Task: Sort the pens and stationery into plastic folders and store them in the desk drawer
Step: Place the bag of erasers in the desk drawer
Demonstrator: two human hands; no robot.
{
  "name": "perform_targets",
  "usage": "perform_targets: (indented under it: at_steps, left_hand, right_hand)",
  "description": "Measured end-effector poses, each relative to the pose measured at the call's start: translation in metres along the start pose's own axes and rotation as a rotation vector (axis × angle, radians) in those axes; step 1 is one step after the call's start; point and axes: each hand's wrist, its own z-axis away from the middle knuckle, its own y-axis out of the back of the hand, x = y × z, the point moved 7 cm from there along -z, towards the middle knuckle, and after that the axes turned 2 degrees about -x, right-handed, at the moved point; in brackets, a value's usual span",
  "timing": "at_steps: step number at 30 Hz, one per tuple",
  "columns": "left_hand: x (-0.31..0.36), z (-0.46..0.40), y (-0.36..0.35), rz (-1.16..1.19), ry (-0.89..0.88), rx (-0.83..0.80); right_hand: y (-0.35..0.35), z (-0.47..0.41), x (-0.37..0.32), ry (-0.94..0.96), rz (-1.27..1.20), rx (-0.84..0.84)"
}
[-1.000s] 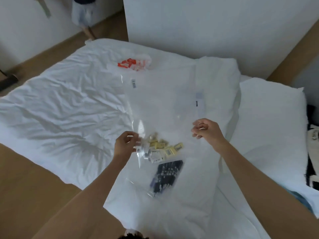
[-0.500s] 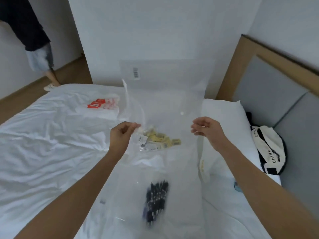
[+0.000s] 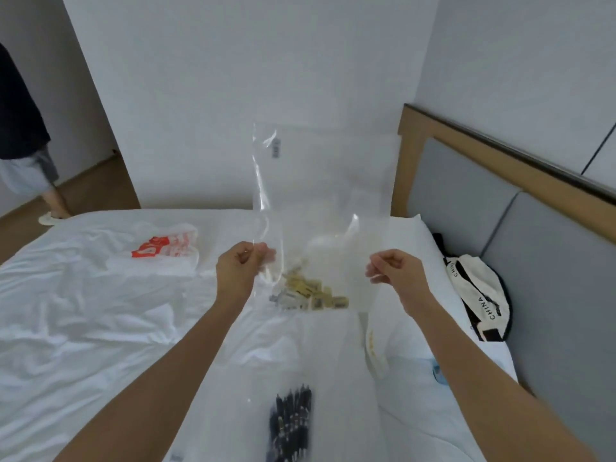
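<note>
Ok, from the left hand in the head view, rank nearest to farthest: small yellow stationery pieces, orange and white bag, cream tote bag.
1. Small yellow stationery pieces, just right of the left hand, inside the folder.
2. Orange and white bag, on its left.
3. Cream tote bag, far right.

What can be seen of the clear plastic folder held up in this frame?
The clear plastic folder is a transparent, glossy sleeve held upright above the bed. The left hand pinches its left edge and the right hand its right edge. A small barcode label sits near its top left. Small yellow and grey stationery packets lie heaped at its bottom, leaving the upper part empty.
</note>
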Motion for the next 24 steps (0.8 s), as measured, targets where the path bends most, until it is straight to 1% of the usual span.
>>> perform_targets:
  at_steps: [2,3,6,7,8,12,13,15,17,19,21,23,24]
  left_hand:
    - [0.002,0.002,0.004,-0.051,-0.010,-0.010]
    - [0.013,0.003,0.004,-0.038,-0.046,-0.003]
    - [0.048,0.011,0.004,0.080,-0.177,0.097]
    - [0.061,0.015,0.002,0.083,-0.228,0.118]
    - [0.064,0.016,-0.001,0.071,-0.239,0.126]
    - [0.032,0.011,-0.002,0.113,-0.086,0.116]
    - [0.033,0.012,-0.001,0.097,-0.088,0.103]
    - [0.048,0.018,-0.002,0.063,-0.152,0.094]
    - [0.064,0.023,-0.003,0.102,-0.224,0.098]
    - [0.072,0.021,-0.004,0.092,-0.243,0.117]
    - [0.053,0.017,-0.003,0.035,-0.166,0.123]
    - [0.033,0.018,-0.003,0.058,-0.079,0.111]
    - [0.031,0.020,-0.004,0.073,-0.064,0.101]
  right_hand:
    - [0.001,0.003,-0.001,0.000,-0.015,0.013]
    - [0.002,0.003,-0.005,0.021,-0.024,0.020]
    - [0.003,0.005,-0.026,0.129,-0.113,0.019]
    - [0.003,0.004,-0.031,0.154,-0.131,0.027]
    - [0.001,0.004,-0.031,0.151,-0.127,0.021]
    - [-0.004,0.009,-0.010,0.062,-0.068,0.007]
    - [-0.005,0.011,-0.007,0.050,-0.077,0.003]
    - [-0.002,0.015,-0.006,0.052,-0.099,0.020]
    - [-0.001,0.018,-0.008,0.080,-0.202,0.025]
    - [-0.001,0.018,-0.011,0.074,-0.271,0.067]
    - [-0.007,0.017,-0.004,0.027,-0.213,0.038]
    - [-0.012,0.018,0.002,0.003,-0.163,0.005]
    - [-0.012,0.018,0.002,-0.001,-0.150,0.001]
